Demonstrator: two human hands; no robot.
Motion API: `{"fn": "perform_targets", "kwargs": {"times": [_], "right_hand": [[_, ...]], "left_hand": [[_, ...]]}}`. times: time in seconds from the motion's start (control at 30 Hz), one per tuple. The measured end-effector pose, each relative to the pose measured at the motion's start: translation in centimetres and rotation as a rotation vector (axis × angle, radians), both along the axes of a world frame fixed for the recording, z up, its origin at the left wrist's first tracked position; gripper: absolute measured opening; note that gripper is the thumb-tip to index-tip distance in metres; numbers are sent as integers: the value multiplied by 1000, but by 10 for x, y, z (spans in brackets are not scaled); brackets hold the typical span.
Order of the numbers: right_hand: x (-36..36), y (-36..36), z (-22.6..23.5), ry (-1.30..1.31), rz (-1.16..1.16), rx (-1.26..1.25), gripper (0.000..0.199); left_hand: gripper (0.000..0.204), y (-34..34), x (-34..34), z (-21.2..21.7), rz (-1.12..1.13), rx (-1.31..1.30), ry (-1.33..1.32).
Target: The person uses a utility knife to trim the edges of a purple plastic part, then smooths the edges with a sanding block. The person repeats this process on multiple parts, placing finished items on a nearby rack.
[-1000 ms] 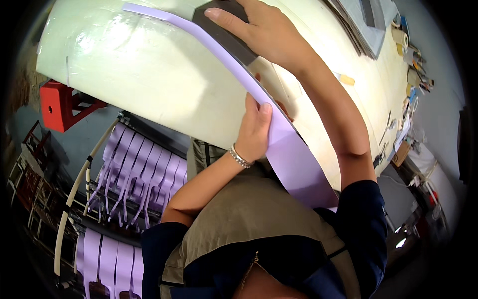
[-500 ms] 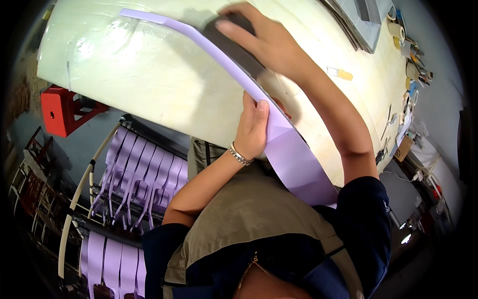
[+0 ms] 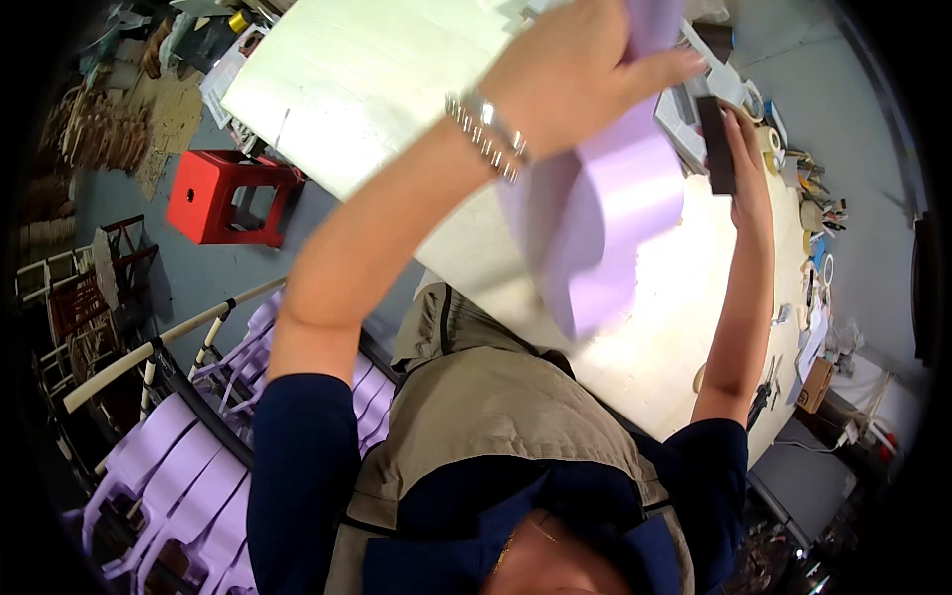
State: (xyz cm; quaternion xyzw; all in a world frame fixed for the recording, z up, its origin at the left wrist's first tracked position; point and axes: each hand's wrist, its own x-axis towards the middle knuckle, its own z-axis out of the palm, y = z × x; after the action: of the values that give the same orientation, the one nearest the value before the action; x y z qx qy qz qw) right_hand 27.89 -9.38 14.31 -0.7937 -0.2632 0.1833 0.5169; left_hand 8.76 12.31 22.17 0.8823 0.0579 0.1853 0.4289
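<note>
My left hand (image 3: 570,94), with a metal bracelet on the wrist, is raised high and grips the upper end of a long lilac strip (image 3: 605,218). The strip hangs down in a curve above the pale worktable (image 3: 367,79). My right hand (image 3: 739,149) is stretched out to the right over the table and holds a dark flat block (image 3: 716,144) upright. The two hands are well apart, with the strip between them.
A red stool (image 3: 226,196) stands on the floor left of the table. Several lilac strips (image 3: 169,476) hang on a rack at lower left. Tools and small items (image 3: 813,228) crowd the table's right edge. A cardboard box (image 3: 815,385) sits at lower right.
The left hand has lifted the lilac strip off the table and up toward the camera. The right hand has swung the dark block away to the right.
</note>
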Motion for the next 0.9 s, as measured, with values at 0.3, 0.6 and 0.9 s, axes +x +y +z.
{"fn": "perform_targets", "kwargs": {"times": [0.3, 0.6, 0.9], "right_hand": [[-43, -86, -42, 100, -141, 78, 49], [-134, -88, -89, 93, 96, -203, 43], [-173, -81, -105, -75, 227, -258, 42]], "left_hand": [[24, 10, 10, -83, -38, 899, -258], [20, 3, -57, -203, -218, 1087, -279], [54, 0, -68, -143, -210, 941, 39]]}}
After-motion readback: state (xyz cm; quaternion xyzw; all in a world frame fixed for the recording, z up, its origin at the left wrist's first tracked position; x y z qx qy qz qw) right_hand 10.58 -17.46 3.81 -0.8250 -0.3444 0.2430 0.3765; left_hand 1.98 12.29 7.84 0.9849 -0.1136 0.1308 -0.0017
